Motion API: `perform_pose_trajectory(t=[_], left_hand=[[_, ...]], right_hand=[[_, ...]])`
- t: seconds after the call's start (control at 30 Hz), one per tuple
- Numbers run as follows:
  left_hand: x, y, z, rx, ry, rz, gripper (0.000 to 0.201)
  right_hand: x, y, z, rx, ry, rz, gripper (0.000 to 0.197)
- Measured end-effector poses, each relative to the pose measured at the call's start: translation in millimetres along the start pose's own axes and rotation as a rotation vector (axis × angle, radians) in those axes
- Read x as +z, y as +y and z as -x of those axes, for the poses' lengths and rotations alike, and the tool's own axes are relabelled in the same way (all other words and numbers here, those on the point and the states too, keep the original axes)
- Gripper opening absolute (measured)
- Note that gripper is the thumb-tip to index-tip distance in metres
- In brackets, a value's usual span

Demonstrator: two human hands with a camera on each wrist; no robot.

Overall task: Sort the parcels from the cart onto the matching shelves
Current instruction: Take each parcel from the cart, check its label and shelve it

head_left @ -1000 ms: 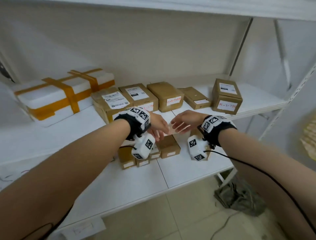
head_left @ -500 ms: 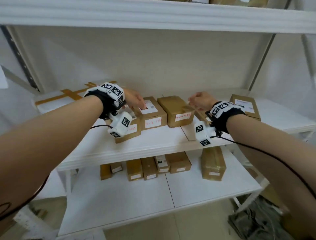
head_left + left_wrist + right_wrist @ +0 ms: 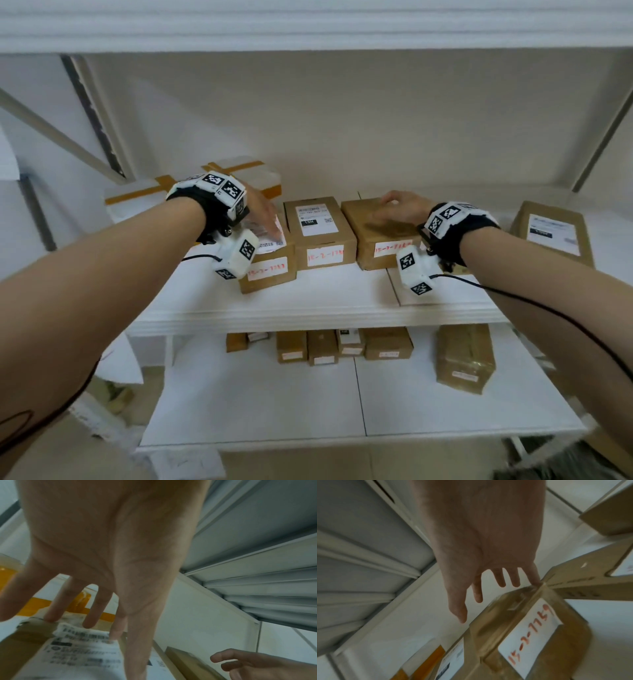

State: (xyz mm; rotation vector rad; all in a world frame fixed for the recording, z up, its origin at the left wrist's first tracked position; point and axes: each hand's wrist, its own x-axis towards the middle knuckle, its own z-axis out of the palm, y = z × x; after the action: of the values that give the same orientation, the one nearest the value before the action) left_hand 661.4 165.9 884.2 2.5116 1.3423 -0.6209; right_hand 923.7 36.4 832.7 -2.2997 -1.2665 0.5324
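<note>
Several brown cardboard parcels with white labels stand in a row on the middle shelf (image 3: 318, 301). My left hand (image 3: 265, 219) lies flat with spread fingers on the leftmost parcel (image 3: 270, 270). In the left wrist view its fingertips (image 3: 88, 624) touch that parcel's printed label (image 3: 82, 650). My right hand (image 3: 394, 205) hovers open over the third parcel (image 3: 383, 236). The right wrist view shows its fingers (image 3: 500, 580) straight above that parcel (image 3: 529, 627), the little finger touching the back edge. Neither hand holds anything.
A white foam box with orange tape (image 3: 137, 198) sits behind my left hand. Another parcel (image 3: 320, 229) stands between my hands, and one more (image 3: 553, 233) at the far right. The lower shelf (image 3: 257, 404) holds several small parcels. A shelf board (image 3: 308, 31) runs overhead.
Both hands rose from the lower shelf and moved apart to the middle shelf. My left hand has settled on the leftmost parcel, my right over the third.
</note>
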Motion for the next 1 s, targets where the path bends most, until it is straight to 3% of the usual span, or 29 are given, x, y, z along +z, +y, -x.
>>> perform_pose_trajectory(t=[0.07, 0.17, 0.37, 0.53, 0.6, 0.7, 0.77, 0.9, 1.0], left_hand=[[4, -3, -2, -0.052, -0.026, -0.027, 0.097], [10, -3, -6, -0.078, 0.018, -0.001, 0.084], [24, 5, -24, -0.171, 0.187, 0.106, 0.097], [33, 14, -38, -0.318, 0.340, 0.165, 0.125], [34, 24, -27, -0.341, 0.276, 0.245, 0.114], [29, 61, 12, -0.290, 0.180, 0.235, 0.055], [32, 64, 20, -0.279, 0.181, 0.212, 0.045], [30, 23, -25, -0.378, 0.369, 0.182, 0.106], [4, 15, -30, -0.347, 0.437, 0.141, 0.121]], right_hand=[[11, -7, -6, 0.003, -0.083, 0.090, 0.073], [23, -18, -12, 0.016, -0.116, 0.224, 0.094], [37, -21, -24, 0.029, -0.034, 0.378, 0.096], [36, -11, -32, 0.069, -0.054, 0.332, 0.108], [33, -6, -32, 0.067, -0.064, 0.305, 0.107], [32, 1, -33, 0.056, -0.063, 0.286, 0.104], [32, 3, -34, 0.058, -0.045, 0.288, 0.102], [29, 12, -36, 0.066, 0.029, 0.193, 0.098], [20, 16, -39, 0.060, 0.119, 0.093, 0.102]])
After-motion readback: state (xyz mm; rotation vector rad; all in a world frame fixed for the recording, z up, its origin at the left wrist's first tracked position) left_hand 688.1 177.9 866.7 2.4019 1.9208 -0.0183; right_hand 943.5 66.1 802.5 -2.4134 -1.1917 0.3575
